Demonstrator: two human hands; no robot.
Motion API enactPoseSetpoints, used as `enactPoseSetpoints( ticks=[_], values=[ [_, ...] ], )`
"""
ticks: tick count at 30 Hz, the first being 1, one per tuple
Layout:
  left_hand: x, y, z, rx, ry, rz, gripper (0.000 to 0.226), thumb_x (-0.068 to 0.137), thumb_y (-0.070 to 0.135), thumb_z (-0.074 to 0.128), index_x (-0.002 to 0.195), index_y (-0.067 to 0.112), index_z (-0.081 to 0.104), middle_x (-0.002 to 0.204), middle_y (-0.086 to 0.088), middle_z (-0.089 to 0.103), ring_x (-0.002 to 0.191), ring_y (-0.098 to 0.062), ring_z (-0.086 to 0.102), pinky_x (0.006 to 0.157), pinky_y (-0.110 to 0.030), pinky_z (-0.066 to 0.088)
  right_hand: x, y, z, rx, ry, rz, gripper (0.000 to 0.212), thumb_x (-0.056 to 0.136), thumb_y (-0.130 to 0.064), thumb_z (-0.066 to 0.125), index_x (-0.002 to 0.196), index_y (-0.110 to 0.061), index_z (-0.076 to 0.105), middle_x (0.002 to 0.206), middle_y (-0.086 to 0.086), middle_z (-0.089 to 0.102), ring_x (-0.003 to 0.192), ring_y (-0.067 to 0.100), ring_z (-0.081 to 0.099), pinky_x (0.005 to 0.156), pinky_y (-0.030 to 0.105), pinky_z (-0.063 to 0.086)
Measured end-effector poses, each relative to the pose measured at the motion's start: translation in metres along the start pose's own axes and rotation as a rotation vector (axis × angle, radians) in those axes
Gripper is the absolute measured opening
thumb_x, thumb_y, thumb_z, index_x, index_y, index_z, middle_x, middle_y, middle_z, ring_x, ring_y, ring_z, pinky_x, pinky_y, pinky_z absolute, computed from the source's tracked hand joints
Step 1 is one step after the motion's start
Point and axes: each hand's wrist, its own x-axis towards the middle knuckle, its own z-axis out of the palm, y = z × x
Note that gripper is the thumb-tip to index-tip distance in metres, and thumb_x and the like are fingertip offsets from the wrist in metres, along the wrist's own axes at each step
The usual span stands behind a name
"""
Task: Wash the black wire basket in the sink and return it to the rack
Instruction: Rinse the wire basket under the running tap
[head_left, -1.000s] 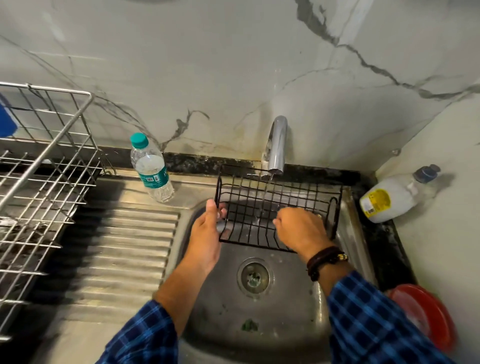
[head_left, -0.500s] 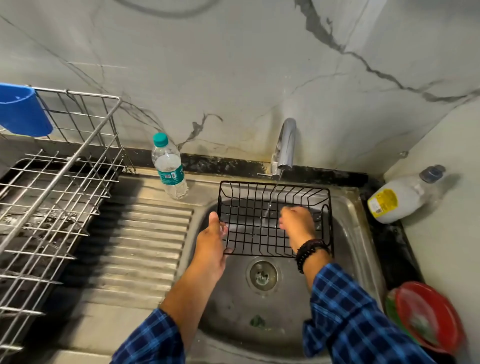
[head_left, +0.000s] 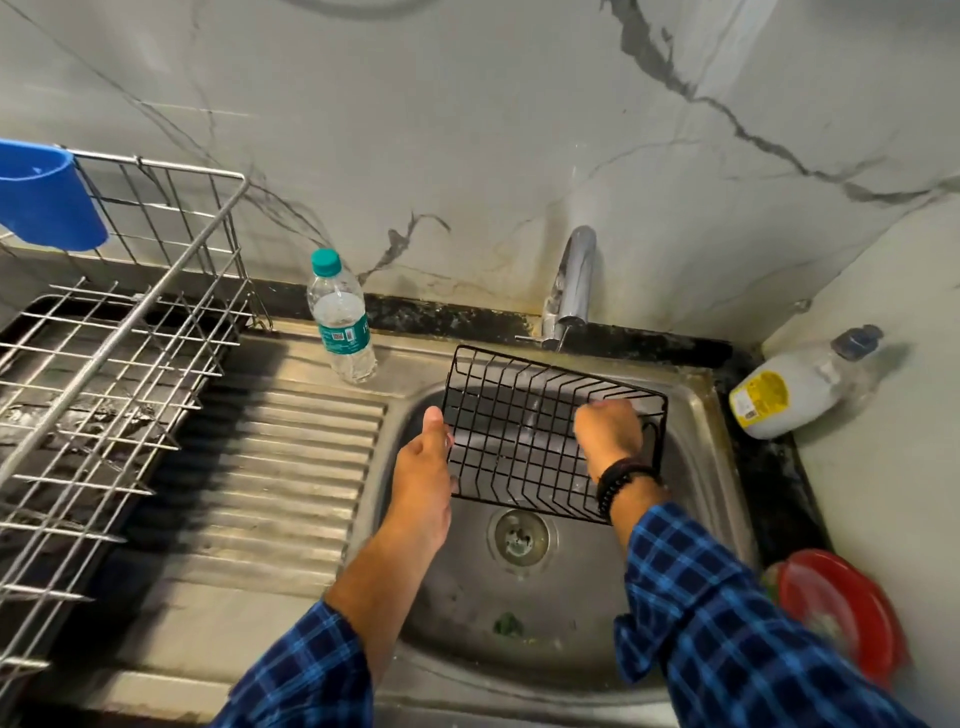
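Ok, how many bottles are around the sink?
2: a water bottle standing on the drainboard; a white bottle lying on the right counter. More may be hidden.

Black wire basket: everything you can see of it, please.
The black wire basket is a shallow rectangular tray of thin dark-coated wire, grid floor, low walls. It is held tilted above the sink bowl, under the tap. The left hand grips its left edge; the right hand lies curled inside against the grid, grip unclear.
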Motion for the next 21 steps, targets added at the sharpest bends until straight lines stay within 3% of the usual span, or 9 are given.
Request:
enactPoseSetpoints(
  ticks=[2,5,9,12,14,17,19,21],
  values=[
    [-0.002,-0.002,0.0,0.0,0.017,-0.019,0.063,0.101,0.056,0.042,0.139,0.007,0.053,0.146,-0.007,0.054,0.137,-0.025,0.046,0.117,-0.054,0.033,-0.01,0.008,0.01,-0.205,0.013,-0.083,0.03,0.081,-0.026,0.056,0.104,-0.009,0.066,0.115,0.018,0.063,0.093,0.031,0.063,0.068,0.03,0.048],
    [-0.002,-0.004,0.0,-0.009,0.059,-0.047,0.064,0.1,0.058,0.04,0.137,0.007,0.054,0.143,-0.007,0.056,0.133,-0.026,0.05,0.115,-0.055,0.036,-0.026,0.008,0.019,-0.392,-0.073,-0.172,0.051,0.092,-0.018,0.061,0.14,-0.011,0.045,0.148,0.016,0.037,0.129,0.035,0.045,0.096,0.044,0.047],
    [0.002,0.003,-0.004,-0.055,0.071,-0.065,0.052,0.102,0.058,0.036,0.125,0.019,0.061,0.128,-0.005,0.064,0.109,-0.023,0.062,0.099,-0.059,0.049,-0.034,0.001,0.024,-0.549,-0.242,-0.372,0.064,0.098,-0.019,0.055,0.155,-0.011,0.026,0.165,0.007,0.013,0.148,0.034,0.025,0.114,0.049,0.036],
    [0.004,0.016,-0.013,-0.067,0.125,-0.068,0.044,0.104,0.054,0.034,0.119,0.022,0.06,0.11,0.001,0.064,0.086,-0.012,0.057,0.093,-0.055,0.052,-0.031,-0.014,0.023,-0.69,-0.468,-0.544,0.056,0.104,-0.02,0.044,0.157,-0.017,0.027,0.169,0.001,0.008,0.154,0.033,0.009,0.122,0.051,0.022],
    [0.005,0.025,-0.022,-0.082,0.149,-0.063,0.038,0.105,0.051,0.035,0.117,0.02,0.054,0.098,0.005,0.059,0.081,-0.01,0.057,0.085,-0.053,0.054,-0.029,-0.022,0.019,-0.741,-0.571,-0.622,0.047,0.106,-0.026,0.042,0.153,-0.022,0.039,0.166,0.003,0.022,0.153,0.031,0.017,0.122,0.05,0.024],
    [0.006,0.031,-0.039,-0.071,0.116,-0.072,0.059,0.103,0.054,0.037,0.137,0.008,0.05,0.129,-0.004,0.059,0.11,-0.014,0.059,0.086,-0.059,0.056,-0.028,-0.027,0.012,-0.651,-0.489,-0.631,0.028,0.103,-0.03,0.047,0.125,-0.024,0.064,0.132,0.002,0.062,0.119,0.025,0.058,0.1,0.04,0.049],
    [0.006,0.029,-0.049,-0.026,0.107,-0.062,0.064,0.102,0.056,0.037,0.143,0.008,0.046,0.14,-0.008,0.056,0.119,-0.015,0.058,0.085,-0.061,0.057,-0.026,-0.028,0.01,-0.598,-0.341,-0.644,0.022,0.103,-0.027,0.046,0.107,-0.022,0.068,0.11,0.003,0.067,0.101,0.023,0.063,0.085,0.033,0.05],
    [0.004,0.026,-0.054,0.016,0.084,-0.04,0.066,0.101,0.058,0.036,0.142,0.007,0.047,0.138,-0.009,0.058,0.118,-0.016,0.06,0.083,-0.061,0.058,-0.021,-0.029,0.01,-0.647,-0.233,-0.633,0.022,0.102,-0.021,0.047,0.106,-0.015,0.068,0.112,0.01,0.064,0.097,0.026,0.063,0.079,0.032,0.048]
  ],
)
